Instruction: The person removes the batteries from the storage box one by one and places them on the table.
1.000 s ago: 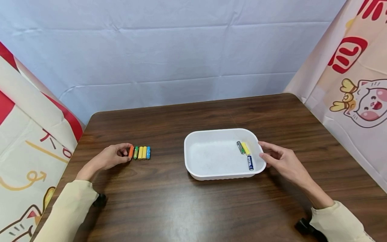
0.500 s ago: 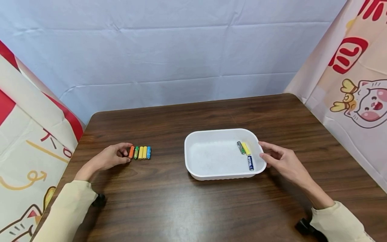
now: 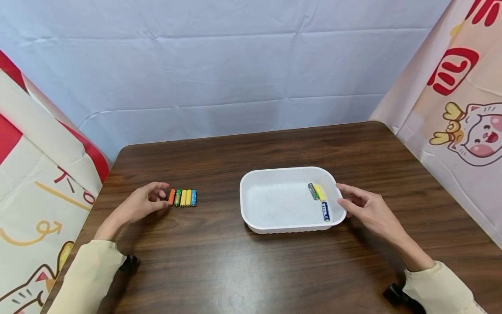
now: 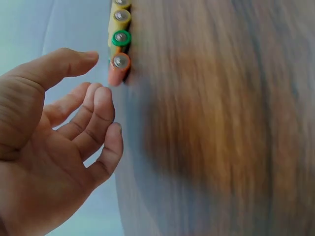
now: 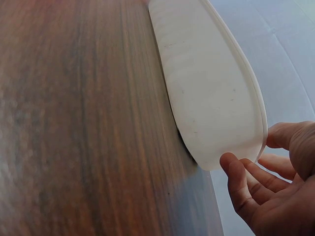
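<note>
My left hand [image 3: 143,201] is beside the left end of a row of batteries, fingers loosely bent and nothing between them. Closest to its fingertips lies an orange battery [image 3: 171,197]; the left wrist view shows a small gap between them. Side by side to its right come a green battery [image 3: 178,198], two yellow batteries [image 3: 186,198] and a blue battery [image 3: 194,198]. At the right end of a white plastic basin [image 3: 270,227], my right hand [image 3: 366,211] holds the rim, with fingers against the outer wall [image 5: 216,98].
Inside the basin, toward its right end, lie a green-and-silver battery [image 3: 313,191], a yellow battery [image 3: 319,192] and a dark blue battery [image 3: 325,211]. A brown wooden table [image 3: 219,270] bears everything. A pale cloth [image 3: 235,65] hangs behind its far edge.
My left fingers have come off the orange battery and drawn slightly back to the left, spreading apart. The right hand stays at the basin's rim; the batteries keep their places.
</note>
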A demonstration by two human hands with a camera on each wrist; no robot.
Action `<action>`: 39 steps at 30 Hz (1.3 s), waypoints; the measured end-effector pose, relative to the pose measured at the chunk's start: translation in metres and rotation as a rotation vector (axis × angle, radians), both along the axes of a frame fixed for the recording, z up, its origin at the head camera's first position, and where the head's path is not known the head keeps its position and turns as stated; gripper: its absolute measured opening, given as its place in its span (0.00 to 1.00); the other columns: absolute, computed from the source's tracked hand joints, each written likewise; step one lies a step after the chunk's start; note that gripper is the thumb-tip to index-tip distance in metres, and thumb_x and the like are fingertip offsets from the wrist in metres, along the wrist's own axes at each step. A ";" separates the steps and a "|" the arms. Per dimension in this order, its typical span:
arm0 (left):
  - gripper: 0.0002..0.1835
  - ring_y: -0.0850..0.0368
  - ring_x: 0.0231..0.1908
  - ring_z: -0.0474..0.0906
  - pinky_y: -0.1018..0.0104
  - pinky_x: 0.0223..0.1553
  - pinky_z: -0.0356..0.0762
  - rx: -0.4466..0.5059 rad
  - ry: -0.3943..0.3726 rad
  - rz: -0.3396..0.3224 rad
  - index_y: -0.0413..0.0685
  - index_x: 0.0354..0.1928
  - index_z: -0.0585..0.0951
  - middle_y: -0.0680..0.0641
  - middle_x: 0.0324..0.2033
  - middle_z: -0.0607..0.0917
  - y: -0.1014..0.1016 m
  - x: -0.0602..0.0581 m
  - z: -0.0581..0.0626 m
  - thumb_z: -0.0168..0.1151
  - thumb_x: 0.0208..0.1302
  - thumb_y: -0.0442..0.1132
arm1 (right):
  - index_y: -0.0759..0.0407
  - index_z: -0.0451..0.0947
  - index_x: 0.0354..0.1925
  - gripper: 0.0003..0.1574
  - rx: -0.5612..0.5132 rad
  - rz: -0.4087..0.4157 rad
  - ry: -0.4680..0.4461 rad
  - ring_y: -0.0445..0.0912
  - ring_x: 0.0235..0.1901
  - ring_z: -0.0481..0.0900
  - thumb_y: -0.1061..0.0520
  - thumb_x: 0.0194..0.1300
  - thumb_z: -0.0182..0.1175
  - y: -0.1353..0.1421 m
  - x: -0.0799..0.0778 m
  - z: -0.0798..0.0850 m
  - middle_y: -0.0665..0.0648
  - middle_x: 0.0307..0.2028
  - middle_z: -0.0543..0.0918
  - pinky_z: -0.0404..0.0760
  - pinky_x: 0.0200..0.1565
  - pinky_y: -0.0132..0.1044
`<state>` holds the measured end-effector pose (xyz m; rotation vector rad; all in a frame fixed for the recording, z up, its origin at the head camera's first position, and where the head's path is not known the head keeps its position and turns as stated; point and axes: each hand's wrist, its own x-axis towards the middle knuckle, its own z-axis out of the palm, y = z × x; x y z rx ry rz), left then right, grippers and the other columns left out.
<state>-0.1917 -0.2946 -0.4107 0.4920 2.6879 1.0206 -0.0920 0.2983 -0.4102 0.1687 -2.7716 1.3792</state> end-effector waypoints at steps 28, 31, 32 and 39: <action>0.22 0.56 0.40 0.80 0.57 0.46 0.78 0.234 0.165 -0.136 0.46 0.63 0.80 0.50 0.47 0.83 0.131 0.024 0.043 0.70 0.67 0.37 | 0.64 0.73 0.70 0.31 0.004 -0.003 0.001 0.42 0.29 0.81 0.54 0.74 0.64 0.000 -0.001 0.000 0.60 0.34 0.85 0.80 0.29 0.36; 0.22 0.57 0.40 0.80 0.58 0.46 0.78 0.264 0.159 -0.149 0.46 0.62 0.80 0.50 0.46 0.83 0.148 0.026 0.047 0.70 0.66 0.36 | 0.63 0.73 0.70 0.31 0.004 -0.003 -0.003 0.43 0.29 0.81 0.54 0.74 0.64 0.000 -0.001 0.000 0.60 0.34 0.85 0.80 0.29 0.36; 0.22 0.57 0.40 0.79 0.59 0.46 0.78 0.272 0.155 -0.153 0.46 0.62 0.80 0.49 0.46 0.83 0.154 0.027 0.048 0.70 0.67 0.36 | 0.63 0.73 0.70 0.31 0.004 -0.003 -0.004 0.43 0.29 0.81 0.54 0.74 0.64 0.000 -0.001 0.000 0.60 0.34 0.85 0.80 0.29 0.36; 0.21 0.56 0.41 0.79 0.62 0.43 0.77 0.289 0.151 -0.164 0.41 0.63 0.79 0.46 0.46 0.84 0.197 0.028 0.053 0.67 0.70 0.37 | 0.63 0.73 0.70 0.31 0.006 -0.006 -0.006 0.44 0.29 0.81 0.54 0.74 0.64 -0.001 0.000 0.001 0.59 0.33 0.85 0.80 0.29 0.36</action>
